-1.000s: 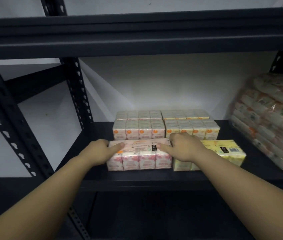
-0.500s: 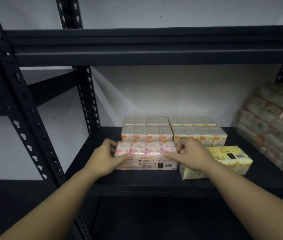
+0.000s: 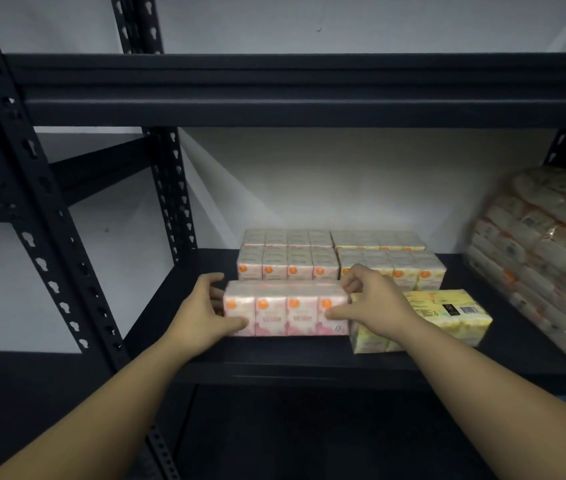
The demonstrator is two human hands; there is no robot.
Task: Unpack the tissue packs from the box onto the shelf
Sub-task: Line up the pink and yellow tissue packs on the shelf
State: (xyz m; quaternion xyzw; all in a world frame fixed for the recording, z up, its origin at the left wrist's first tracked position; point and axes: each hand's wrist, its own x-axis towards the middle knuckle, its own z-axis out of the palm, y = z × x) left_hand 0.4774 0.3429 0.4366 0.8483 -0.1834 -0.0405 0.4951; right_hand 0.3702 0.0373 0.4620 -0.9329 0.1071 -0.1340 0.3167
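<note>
A pink tissue pack (image 3: 286, 308) stands upright on the black shelf (image 3: 274, 355), its front face with orange dots toward me. My left hand (image 3: 202, 313) grips its left end and my right hand (image 3: 375, 303) grips its right end, thumbs on the front. Behind it sit another pink pack (image 3: 286, 256) and a yellow pack (image 3: 390, 258) against the wall. A yellow tissue pack (image 3: 447, 315) lies to the right, partly under my right wrist. The box is not in view.
A large plastic-wrapped bundle of tissue packs (image 3: 544, 258) fills the shelf's right end. Black perforated uprights (image 3: 42, 244) stand at the left, and the upper shelf beam (image 3: 292, 91) runs overhead. Bare shelf surface lies left of the pink pack.
The pink pack has been turned from lying flat with its label up to standing on its long side with the front face toward me. Both hands stayed on its ends.
</note>
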